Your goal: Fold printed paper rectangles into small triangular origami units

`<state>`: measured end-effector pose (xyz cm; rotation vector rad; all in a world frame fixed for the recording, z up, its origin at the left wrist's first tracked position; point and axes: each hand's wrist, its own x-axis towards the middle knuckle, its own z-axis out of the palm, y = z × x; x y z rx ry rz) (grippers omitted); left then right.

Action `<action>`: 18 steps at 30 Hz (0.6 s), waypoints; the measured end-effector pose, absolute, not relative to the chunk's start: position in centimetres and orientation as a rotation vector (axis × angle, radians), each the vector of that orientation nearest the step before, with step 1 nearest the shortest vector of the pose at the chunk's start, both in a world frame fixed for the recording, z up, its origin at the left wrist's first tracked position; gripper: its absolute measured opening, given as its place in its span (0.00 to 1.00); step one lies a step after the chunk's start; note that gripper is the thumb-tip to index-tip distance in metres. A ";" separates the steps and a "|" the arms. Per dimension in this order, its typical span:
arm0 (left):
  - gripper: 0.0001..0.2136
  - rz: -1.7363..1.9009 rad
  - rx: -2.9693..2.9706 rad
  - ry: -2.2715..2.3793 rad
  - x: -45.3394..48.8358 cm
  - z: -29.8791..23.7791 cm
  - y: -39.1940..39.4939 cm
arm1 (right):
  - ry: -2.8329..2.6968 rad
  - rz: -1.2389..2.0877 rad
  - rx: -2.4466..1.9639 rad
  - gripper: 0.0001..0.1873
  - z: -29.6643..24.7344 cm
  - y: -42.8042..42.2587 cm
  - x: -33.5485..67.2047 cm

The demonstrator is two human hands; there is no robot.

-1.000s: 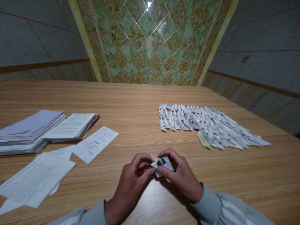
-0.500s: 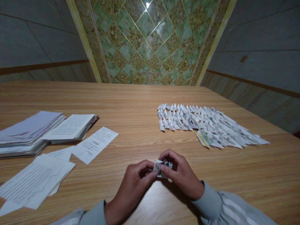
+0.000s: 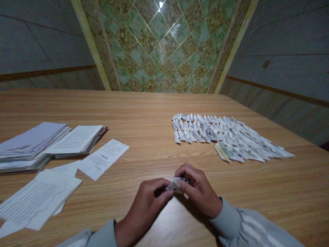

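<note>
A small piece of folded paper (image 3: pixel 173 184), pale with dark print, is held just above the table between both hands. My left hand (image 3: pixel 151 197) pinches its left corner between thumb and fingers. My right hand (image 3: pixel 196 190) grips the other end, thumb on the near face and fingers behind, hiding much of it. A pointed flap faces left. Beyond the hands, to the right, several rows of small folded paper pieces (image 3: pixel 200 128) with upright points stand close together; the nearest one on the left of the front row (image 3: pixel 223 152) is yellow and green.
On the left lie a thick stack of papers (image 3: pixel 33 137), a smaller printed stack (image 3: pixel 77 140), a single printed sheet (image 3: pixel 104 159) and loose lined sheets (image 3: pixel 38 199). The wooden table (image 3: pixel 144 116) reaches back to a tiled wall (image 3: pixel 164 51).
The held paper has turned: its flat face showed before, and a pointed flap now shows on the left. Both hands stay in nearly the same place, still holding it.
</note>
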<state>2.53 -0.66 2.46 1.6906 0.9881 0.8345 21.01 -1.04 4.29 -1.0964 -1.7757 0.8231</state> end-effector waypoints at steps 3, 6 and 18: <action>0.09 0.834 1.718 1.019 2.4 2.4 -0.7 | -1.719 0.913 -1.076 0.13 4.2 -1.0 21.2; 0.10 0.826 1.740 1.037 2.3 2.4 -0.6 | -1.609 1.044 -1.066 0.15 4.0 -1.0 21.1; 0.08 0.851 1.511 1.027 2.6 2.5 -0.5 | -1.866 0.781 -1.006 0.18 5.2 -0.8 21.5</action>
